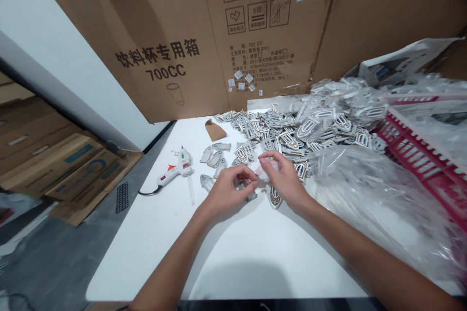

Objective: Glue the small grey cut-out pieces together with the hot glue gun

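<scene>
My left hand [233,188] is over the middle of the white table, thumb and forefinger drawn together. Whatever they hold is mostly hidden; a bit of red shows behind the fingers. Close by on the right, my right hand [284,177] is closed on a small whitish, translucent piece [269,169] with a pinkish end pointing at my left fingertips. Its kind is unclear. Below the right fingers lies an arched openwork plaque [275,198] with brown scrollwork. Several plain grey plaques [215,158] lie beyond and left of my left hand.
A hot glue gun [175,169] with a glue stick lies on the table [153,248] at left. Behind my hands spreads a heap of plaques [270,124], some bagged. Clear plastic [365,194] and a magenta basket [419,150] occupy the right. A large cardboard box [164,19] stands behind.
</scene>
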### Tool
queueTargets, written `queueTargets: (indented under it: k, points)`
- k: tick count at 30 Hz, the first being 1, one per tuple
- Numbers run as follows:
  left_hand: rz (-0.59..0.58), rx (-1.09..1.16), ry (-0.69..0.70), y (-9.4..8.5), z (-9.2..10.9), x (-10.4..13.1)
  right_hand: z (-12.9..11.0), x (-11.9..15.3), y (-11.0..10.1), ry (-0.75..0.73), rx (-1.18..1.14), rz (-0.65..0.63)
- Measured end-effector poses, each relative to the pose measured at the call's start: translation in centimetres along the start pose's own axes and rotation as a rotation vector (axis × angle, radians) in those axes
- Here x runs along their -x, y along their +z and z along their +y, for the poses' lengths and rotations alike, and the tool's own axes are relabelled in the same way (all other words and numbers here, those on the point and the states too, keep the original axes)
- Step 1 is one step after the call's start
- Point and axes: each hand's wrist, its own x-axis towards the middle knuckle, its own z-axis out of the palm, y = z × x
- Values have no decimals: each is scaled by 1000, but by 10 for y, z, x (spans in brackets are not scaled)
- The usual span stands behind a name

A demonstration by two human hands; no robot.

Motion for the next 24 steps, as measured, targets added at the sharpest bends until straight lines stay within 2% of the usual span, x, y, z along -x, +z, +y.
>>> queueTargets:
  k: [4,9,13,20,24]
  points:
    - [41,-311,171,9,-3,2,2,-2,-3,-16,-28,106]
    - [-62,-472,206,15,-3,2,5,-5,-7,-48,-54,182]
    - [-81,-488,195,15,-4,1,4,-5,-5,-37,-95,182]
    - [123,-571,62,21,-11,0,5,-6,-6,-44,-40,195]
    - [143,-550,6,25,-8,-1,6,-6,-6,-44,-33,191]
